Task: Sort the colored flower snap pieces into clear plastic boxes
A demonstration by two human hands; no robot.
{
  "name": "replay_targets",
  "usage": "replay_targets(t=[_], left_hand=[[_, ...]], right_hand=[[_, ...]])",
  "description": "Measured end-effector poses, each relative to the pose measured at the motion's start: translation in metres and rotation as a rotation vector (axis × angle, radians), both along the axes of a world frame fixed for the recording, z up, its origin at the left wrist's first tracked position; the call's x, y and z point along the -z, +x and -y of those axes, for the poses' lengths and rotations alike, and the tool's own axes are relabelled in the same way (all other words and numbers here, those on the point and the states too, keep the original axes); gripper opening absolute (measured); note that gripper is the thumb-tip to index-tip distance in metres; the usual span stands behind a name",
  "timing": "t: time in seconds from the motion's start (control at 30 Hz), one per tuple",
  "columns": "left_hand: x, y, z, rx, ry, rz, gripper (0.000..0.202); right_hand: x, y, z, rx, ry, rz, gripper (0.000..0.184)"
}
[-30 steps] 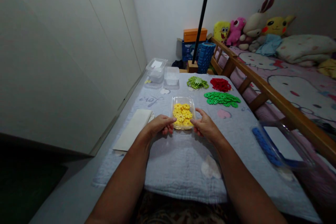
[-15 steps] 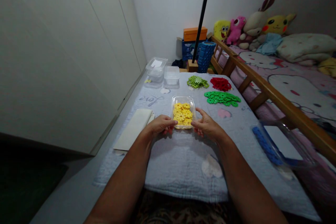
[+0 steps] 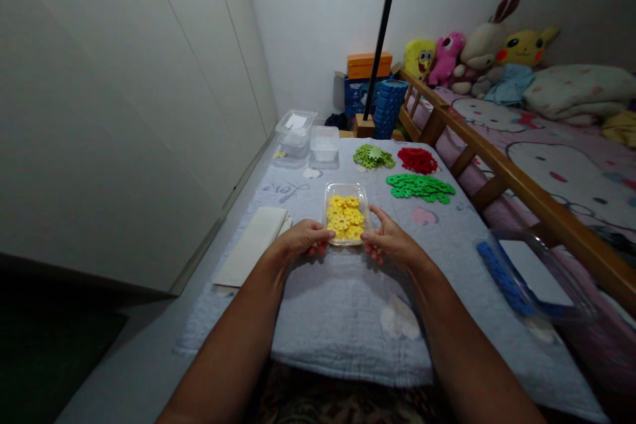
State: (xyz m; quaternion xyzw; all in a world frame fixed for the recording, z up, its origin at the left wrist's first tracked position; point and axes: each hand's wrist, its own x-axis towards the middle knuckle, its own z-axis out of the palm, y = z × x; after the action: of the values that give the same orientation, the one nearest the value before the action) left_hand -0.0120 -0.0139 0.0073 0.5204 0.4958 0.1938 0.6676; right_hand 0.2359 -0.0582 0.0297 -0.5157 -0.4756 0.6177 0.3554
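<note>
A clear plastic container with several yellow flower-shaped pieces in it is in the middle of the view. My left hand grips its near left corner, thumb on the rim and fingers curled below. On the near right corner, my right hand holds it the same way, with the index finger along the side. Beyond it lie piles of lime-green pieces, red pieces and green pieces, each loose on the cloth.
Folded cream paper lies at the left. Stacked clear containers and another clear container stand at the back left. At the right edge is a clear container with blue pieces, beside the wooden bed rail. A cabinet borders the left.
Almost nothing differs. Both hands keep their hold on the container, and the whole view has shifted very slightly.
</note>
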Motion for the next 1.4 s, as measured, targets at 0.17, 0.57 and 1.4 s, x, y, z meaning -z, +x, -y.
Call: replay_targets(t=[0.17, 0.57, 1.4], left_hand=[[0.002, -0.001, -0.001, 0.022, 0.006, 0.017, 0.043], [0.006, 0.000, -0.002, 0.024, 0.009, 0.029, 0.044], [0.003, 0.007, -0.008, -0.304, 0.059, 0.208, 0.047]], right_hand=[[0.001, -0.001, 0.001, 0.011, -0.003, 0.008, 0.130], [-0.002, -0.001, 0.001, 0.025, -0.043, 0.001, 0.129], [0.010, 0.003, -0.010, 0.108, -0.022, 0.045, 0.093]])
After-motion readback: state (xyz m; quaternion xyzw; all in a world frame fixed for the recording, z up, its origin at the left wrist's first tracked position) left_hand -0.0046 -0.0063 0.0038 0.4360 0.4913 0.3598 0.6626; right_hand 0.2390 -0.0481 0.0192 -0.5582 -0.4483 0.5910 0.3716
